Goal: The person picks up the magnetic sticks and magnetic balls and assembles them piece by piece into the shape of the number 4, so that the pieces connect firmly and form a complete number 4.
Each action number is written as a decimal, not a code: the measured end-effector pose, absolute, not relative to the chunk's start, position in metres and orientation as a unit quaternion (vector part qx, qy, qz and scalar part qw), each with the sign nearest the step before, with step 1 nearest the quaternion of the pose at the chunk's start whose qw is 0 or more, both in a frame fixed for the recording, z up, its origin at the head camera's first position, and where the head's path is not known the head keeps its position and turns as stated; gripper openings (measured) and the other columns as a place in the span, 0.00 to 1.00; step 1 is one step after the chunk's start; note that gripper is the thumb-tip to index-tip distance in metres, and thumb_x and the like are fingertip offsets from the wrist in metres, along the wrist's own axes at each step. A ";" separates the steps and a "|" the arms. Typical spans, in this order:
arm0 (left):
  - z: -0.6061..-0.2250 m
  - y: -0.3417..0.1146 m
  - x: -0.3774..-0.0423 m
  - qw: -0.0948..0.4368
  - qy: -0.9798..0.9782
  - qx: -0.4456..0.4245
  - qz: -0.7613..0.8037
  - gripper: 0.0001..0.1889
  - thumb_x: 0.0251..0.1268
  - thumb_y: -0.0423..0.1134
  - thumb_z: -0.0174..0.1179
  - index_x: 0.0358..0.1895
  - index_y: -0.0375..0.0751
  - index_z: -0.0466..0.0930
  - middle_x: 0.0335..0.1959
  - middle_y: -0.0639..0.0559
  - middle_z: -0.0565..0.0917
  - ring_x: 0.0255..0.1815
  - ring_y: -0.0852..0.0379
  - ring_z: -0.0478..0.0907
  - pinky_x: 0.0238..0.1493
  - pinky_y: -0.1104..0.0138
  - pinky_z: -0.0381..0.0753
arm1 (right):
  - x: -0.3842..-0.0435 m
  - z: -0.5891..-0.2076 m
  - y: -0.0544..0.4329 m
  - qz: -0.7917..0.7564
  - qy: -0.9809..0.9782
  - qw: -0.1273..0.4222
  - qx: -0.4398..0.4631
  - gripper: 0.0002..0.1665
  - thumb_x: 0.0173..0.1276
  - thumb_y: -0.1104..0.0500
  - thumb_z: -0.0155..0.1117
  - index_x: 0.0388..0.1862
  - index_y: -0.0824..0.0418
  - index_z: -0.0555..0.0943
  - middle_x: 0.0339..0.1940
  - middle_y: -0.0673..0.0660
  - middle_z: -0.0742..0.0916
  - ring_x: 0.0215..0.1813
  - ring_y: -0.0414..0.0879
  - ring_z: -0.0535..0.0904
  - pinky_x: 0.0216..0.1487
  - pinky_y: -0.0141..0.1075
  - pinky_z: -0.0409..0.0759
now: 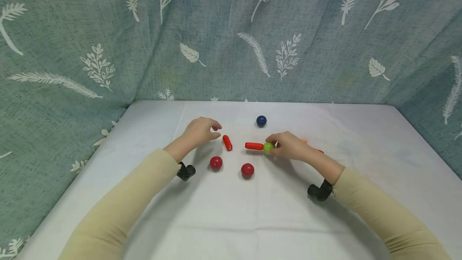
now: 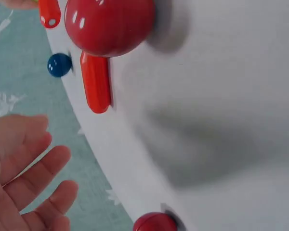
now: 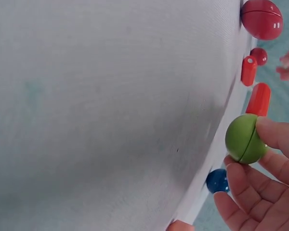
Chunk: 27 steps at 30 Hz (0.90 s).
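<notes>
My right hand [image 1: 288, 145] pinches a seamed green ball [image 3: 244, 139] between thumb and fingers. A red stick [image 1: 254, 146] points left from the ball, end to end with it, like a maraca's handle and head; whether they are joined I cannot tell. My left hand [image 1: 203, 130] hovers with loosely bent fingers, holding nothing, just left of a second red stick [image 1: 227, 143] lying on the table. Two glossy red balls, a left one [image 1: 216, 163] and a right one [image 1: 247, 170], lie nearer to me. A dark blue ball [image 1: 261, 121] sits farther back.
Beyond the right forearm an orange piece [image 1: 304, 140] and a bit of red [image 1: 320, 151] peek out, mostly hidden. White cloth covers the table [image 1: 216, 220]. A green leaf-patterned curtain [image 1: 223, 43] hangs behind it. Each wrist carries a small black camera.
</notes>
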<state>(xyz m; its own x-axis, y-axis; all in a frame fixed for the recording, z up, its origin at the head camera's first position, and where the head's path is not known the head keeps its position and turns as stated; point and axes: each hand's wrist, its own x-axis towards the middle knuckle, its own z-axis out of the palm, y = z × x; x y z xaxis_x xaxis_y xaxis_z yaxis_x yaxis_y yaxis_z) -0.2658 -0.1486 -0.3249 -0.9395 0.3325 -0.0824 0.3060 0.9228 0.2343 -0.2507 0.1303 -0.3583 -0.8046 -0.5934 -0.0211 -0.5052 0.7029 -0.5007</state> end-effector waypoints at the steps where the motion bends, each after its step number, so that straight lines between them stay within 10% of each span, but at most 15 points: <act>1: -0.325 -0.152 -0.264 0.059 0.979 0.162 0.109 0.16 0.60 0.41 0.59 0.51 0.43 0.80 0.44 0.48 0.82 0.47 0.50 0.76 0.48 0.58 0.73 | -0.251 -0.358 0.130 -0.243 0.918 0.089 -0.300 0.19 0.59 0.63 0.64 0.49 0.68 0.78 0.36 0.57 0.84 0.34 0.44 0.75 0.36 0.31 0.75; 13: -0.332 -0.162 -0.225 0.182 0.961 0.176 0.114 0.22 0.52 0.48 0.65 0.52 0.47 0.78 0.37 0.52 0.80 0.34 0.57 0.74 0.35 0.65 0.73 | -0.248 -0.358 0.132 -0.238 0.920 0.093 -0.298 0.18 0.59 0.62 0.65 0.47 0.68 0.79 0.33 0.55 0.83 0.33 0.43 0.74 0.34 0.30 0.73; 27: -0.350 -0.160 -0.216 0.151 0.955 0.189 0.171 0.18 0.50 0.43 0.67 0.46 0.45 0.79 0.34 0.55 0.80 0.33 0.59 0.72 0.35 0.67 0.71 | -0.248 -0.360 0.133 -0.232 0.920 0.090 -0.301 0.17 0.59 0.61 0.65 0.47 0.67 0.79 0.35 0.56 0.84 0.35 0.43 0.76 0.37 0.32 0.75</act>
<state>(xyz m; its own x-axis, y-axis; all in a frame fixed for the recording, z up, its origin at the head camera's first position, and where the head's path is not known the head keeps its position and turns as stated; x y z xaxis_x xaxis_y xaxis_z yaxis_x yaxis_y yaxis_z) -0.2164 -0.1604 -0.3495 -0.8825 0.4131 -0.2246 0.3095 0.8700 0.3839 -0.2479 0.1327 -0.3603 -0.8023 -0.5965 -0.0249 -0.5133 0.7105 -0.4815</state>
